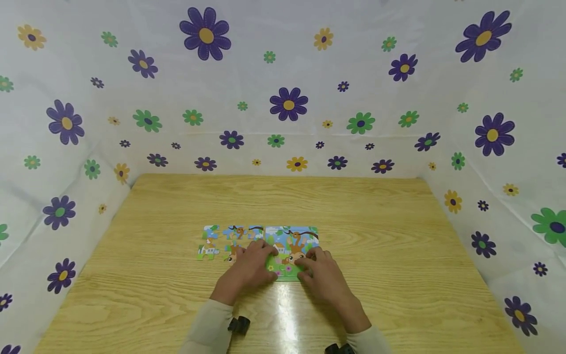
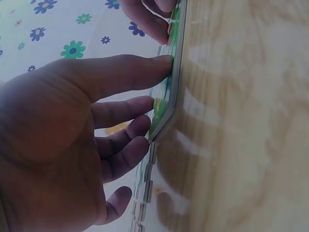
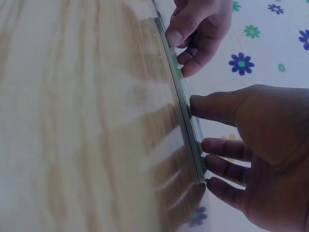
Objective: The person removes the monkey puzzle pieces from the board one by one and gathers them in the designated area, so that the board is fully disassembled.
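Note:
A jigsaw puzzle [image 1: 283, 265] shows a monkey hanging from a branch, with a house and flowers. It lies flat in a thin tray [image 2: 176, 92] on the table. My left hand [image 1: 251, 265] touches the puzzle's left side with thumb and fingertips, the fingers fairly straight. On the opposite side, the thumb and fingertips of my right hand [image 1: 325, 275] rest on the puzzle's right part. In both wrist views, the fingertips press on the board from above. Loose puzzle pieces [image 1: 207, 250] lie left of the board, some partly hidden by my left hand.
The wooden table [image 1: 371, 211] stretches out around the puzzle. A white cloth [image 1: 247, 88] with purple, green and orange flowers stands as a wall at the back and both sides. Black devices [image 1: 239, 325] are on both wrists.

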Demonstrator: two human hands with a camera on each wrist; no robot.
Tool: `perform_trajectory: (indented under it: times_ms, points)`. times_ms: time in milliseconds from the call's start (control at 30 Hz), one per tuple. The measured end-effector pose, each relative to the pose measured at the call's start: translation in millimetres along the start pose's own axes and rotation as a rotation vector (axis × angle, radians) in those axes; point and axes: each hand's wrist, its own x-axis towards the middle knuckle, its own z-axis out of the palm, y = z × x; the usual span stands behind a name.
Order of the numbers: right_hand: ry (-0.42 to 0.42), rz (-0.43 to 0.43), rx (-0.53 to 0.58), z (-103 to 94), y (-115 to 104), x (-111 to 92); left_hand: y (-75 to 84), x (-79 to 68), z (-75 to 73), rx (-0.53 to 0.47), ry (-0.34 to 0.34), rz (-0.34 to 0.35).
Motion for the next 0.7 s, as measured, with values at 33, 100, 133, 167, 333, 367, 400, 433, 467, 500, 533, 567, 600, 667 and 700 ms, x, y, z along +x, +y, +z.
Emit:
perform_trajectory:
  times_ms: [33, 100, 133, 167, 333, 367, 400, 433, 467, 500, 533, 567, 600, 667, 700]
  points:
    - [-0.002, -0.002, -0.009, -0.1, -0.3, 0.1, -0.2, 0.7, -0.1, -0.003, -0.002, 0.000]
    - [-0.007, -0.002, -0.022, -0.4, -0.9, 0.2, -0.4, 1.9, -0.4, -0.005, -0.009, -0.001]
    - [-0.009, 0.000, -0.027, -0.7, -1.1, 0.1, -0.6, 2.5, -0.5, -0.003, -0.011, -0.001]
    - [-0.011, 0.001, -0.031, -0.9, -1.2, 0.0, -0.9, 2.9, -0.4, -0.006, -0.012, -0.001]
    - [-0.013, 0.008, -0.037, -1.4, -1.5, 0.0, -1.4, 4.2, -0.2, -0.007, -0.010, 0.005]
    - [-0.014, 0.009, -0.035, -1.5, -1.5, 0.0, -1.5, 4.3, -0.1, -0.005, -0.006, 0.007]
    - [-0.015, 0.009, -0.034, -1.4, -1.5, 0.1, -1.6, 4.4, 0.3, -0.001, -0.003, 0.008]
    - [-0.016, 0.010, -0.030, -1.5, -1.5, 0.0, -1.6, 4.2, 0.5, 0.002, 0.000, 0.008]
    - [-0.017, 0.011, -0.028, -1.5, -1.6, -0.1, -1.5, 4.0, 0.8, 0.008, 0.005, 0.010]
    - [-0.019, 0.012, -0.026, -1.6, -1.7, -0.3, -1.5, 3.8, 1.4, 0.013, 0.013, 0.012]
    - [-0.020, 0.011, -0.026, -1.5, -1.7, -0.4, -1.2, 3.3, 1.7, 0.019, 0.022, 0.015]
    - [-0.022, 0.012, -0.027, -1.4, -1.7, -0.5, -1.2, 2.9, 2.0, 0.023, 0.031, 0.019]
    - [-0.023, 0.013, -0.028, -1.4, -1.7, -0.6, -0.9, 2.4, 2.3, 0.024, 0.041, 0.021]
    - [-0.023, 0.014, -0.028, -1.4, -2.0, -0.4, -0.1, 0.9, 2.5, 0.032, 0.059, 0.024]
    - [-0.024, 0.014, -0.027, -1.5, -2.1, -0.3, 0.1, 0.3, 2.9, 0.035, 0.067, 0.025]
